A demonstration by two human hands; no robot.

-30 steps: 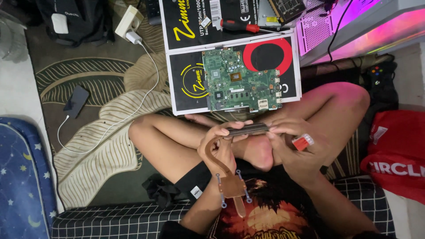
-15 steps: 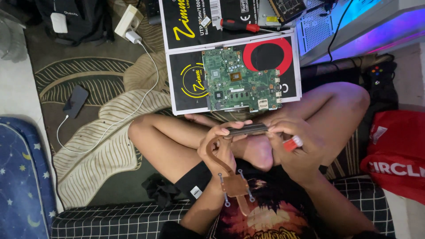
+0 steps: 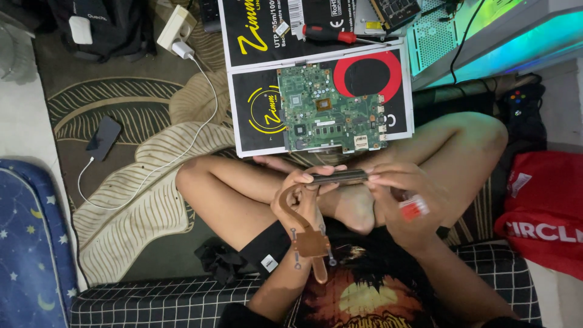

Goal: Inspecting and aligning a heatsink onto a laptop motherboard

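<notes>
I sit cross-legged on the floor. My left hand (image 3: 299,193) grips a copper heat pipe assembly (image 3: 305,231), whose dark finned end (image 3: 339,177) lies across between both hands. My right hand (image 3: 405,195) touches the right end of the fins and holds a small red and white piece (image 3: 413,208) in its palm. A green circuit board (image 3: 331,116) lies on a flat black box (image 3: 255,112) just beyond my knees.
A red-handled screwdriver (image 3: 331,34) lies on the box farther off. A white charger (image 3: 176,30) and its cable run to a dark phone (image 3: 104,138) on the leaf-patterned rug. A red bag (image 3: 543,212) sits right, a blue starry cushion (image 3: 27,243) left, and a lit computer case (image 3: 486,30) is top right.
My right hand has turned a little, carrying the red piece lower and to the right. The heat pipe stays held between both hands.
</notes>
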